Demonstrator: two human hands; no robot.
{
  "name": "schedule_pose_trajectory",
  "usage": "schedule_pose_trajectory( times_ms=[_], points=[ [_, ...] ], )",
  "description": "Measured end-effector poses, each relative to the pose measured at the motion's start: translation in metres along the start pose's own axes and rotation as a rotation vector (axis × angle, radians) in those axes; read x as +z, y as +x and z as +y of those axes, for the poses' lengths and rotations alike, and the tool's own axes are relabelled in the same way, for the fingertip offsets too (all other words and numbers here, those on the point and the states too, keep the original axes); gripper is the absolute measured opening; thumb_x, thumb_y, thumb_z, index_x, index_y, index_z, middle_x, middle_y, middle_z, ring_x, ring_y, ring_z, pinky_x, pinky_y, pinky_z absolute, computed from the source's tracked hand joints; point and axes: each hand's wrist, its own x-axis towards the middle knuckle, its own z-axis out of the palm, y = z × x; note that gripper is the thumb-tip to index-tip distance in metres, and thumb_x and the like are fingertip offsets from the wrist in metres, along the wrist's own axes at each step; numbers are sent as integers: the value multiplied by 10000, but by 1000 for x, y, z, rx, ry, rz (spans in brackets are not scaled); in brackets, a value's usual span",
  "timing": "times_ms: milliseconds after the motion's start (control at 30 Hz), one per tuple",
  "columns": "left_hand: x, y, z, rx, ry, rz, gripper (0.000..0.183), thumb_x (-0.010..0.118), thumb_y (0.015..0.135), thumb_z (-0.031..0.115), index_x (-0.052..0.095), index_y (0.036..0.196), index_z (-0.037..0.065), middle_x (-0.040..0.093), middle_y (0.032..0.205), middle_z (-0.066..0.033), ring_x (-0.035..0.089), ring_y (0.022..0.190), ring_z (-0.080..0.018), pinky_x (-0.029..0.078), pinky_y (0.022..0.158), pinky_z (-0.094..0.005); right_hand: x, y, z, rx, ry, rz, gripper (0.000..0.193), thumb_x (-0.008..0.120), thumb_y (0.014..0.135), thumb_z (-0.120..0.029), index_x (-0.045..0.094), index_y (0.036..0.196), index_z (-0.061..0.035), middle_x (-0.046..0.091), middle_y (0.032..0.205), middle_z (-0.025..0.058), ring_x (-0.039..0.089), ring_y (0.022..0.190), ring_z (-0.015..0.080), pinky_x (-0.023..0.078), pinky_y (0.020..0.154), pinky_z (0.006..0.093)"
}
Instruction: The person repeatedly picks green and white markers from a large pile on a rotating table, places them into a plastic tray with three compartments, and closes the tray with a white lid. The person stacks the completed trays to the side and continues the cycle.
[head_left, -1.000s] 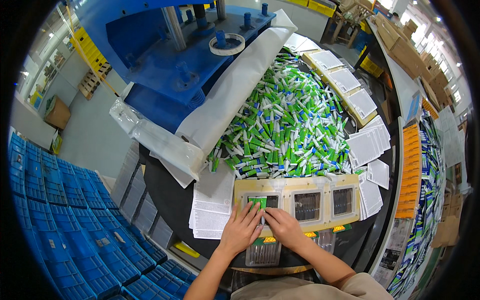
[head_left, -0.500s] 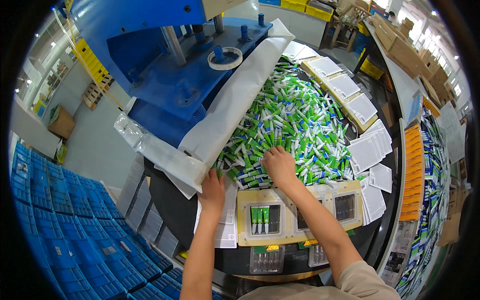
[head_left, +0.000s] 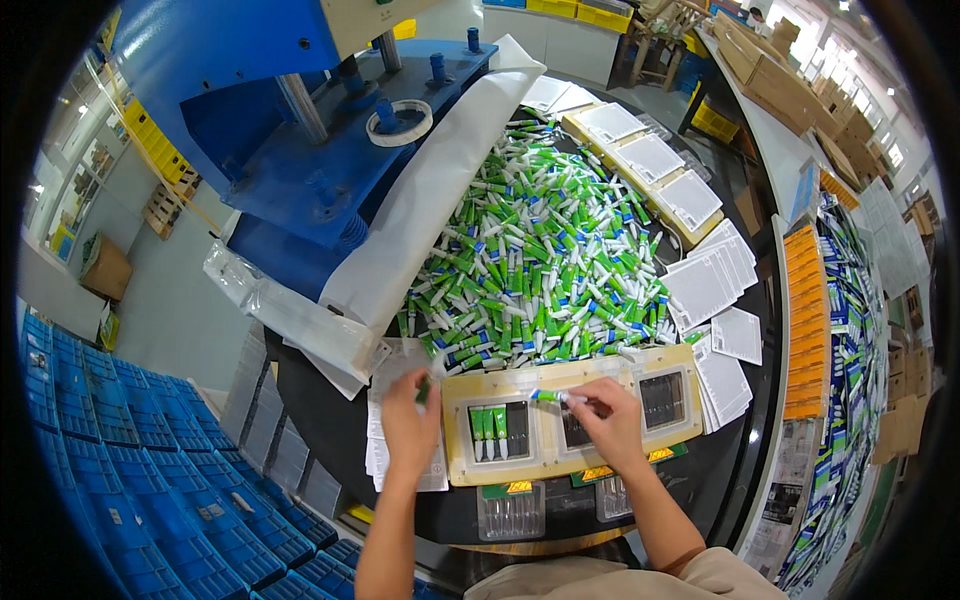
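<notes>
Over the yellow-framed fixture (head_left: 548,450), my right hand (head_left: 612,425) pinches a small squeeze tube (head_left: 550,396), its blue-and-green end pointing left. My left hand (head_left: 408,425) is closed around another small green tube (head_left: 423,391), mostly hidden by the fingers, just left of the fixture. Three green tubes with white nozzles (head_left: 489,432) lie side by side in the fixture's left clear tray. The middle tray is partly behind my right hand, and the right tray (head_left: 662,400) shows no tubes. Beyond the fixture spreads a large heap of green, white and blue tubes (head_left: 540,250).
A blue press machine (head_left: 290,170) stands at the far left, with a white sheet (head_left: 430,200) along the heap. White cards (head_left: 712,280) and a second fixture (head_left: 690,230) lie right. Clear blister trays (head_left: 512,515) sit at the front edge. Blue crates (head_left: 130,480) fill the lower left.
Both hands have drawn back from the heap toward me, each now with a tube. My right hand has come down over the fixture. The whole view has shifted slightly.
</notes>
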Motion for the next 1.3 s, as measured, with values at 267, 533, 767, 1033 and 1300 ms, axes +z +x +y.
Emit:
schedule_pose_trajectory(
  times_ms=[267, 533, 767, 1033, 1300],
  points=[
    [-42, -71, 35, -700, -1184, -180, 253, 586, 1019, 61, 569, 1267, 19, 729, 1031, -140, 581, 767, -65, 451, 670, -208, 29, -52, 15, -739, -499, -163, 345, 691, 713, 8, 702, 1049, 81, 690, 1053, 166, 679, 884, 301, 585, 745, 362],
    [-37, -80, 45, -559, -1169, -127, 169, 619, 1018, 74, 673, 1134, -35, 660, 1120, -106, 638, 867, -149, 533, 766, -265, 39, -54, 19, -864, -638, -276, 369, 655, 695, -9, 692, 1052, 75, 668, 1135, 176, 654, 948, 290, 574, 812, 352],
    [-16, -85, 78, 208, -309, -28, 320, 763, 778, -44, 750, 1088, 36, 757, 1060, -102, 712, 983, -272, 548, 857, -348, 35, -35, 16, -618, -392, -259, 238, 672, 812, 8, 703, 1048, 25, 711, 1043, 167, 695, 930, 326, 576, 811, 403],
    [34, -87, 78, 592, 97, -144, 228, 681, 863, 96, 722, 1081, 44, 717, 1163, -95, 695, 1075, -229, 529, 970, -391, 32, 102, 22, -377, -536, 129, 185, 728, 896, -208, 759, 859, -30, 704, 840, 149, 687, 704, 314, 525, 637, 414],
    [41, -89, 69, 586, 141, -192, 252, 690, 876, 108, 707, 1115, 30, 705, 1183, -101, 677, 1113, -230, 494, 1039, -436, 66, 101, 32, -84, -766, 105, 316, 781, 835, -360, 767, 749, -56, 698, 743, 124, 686, 676, 336, 527, 625, 451]
  ],
)
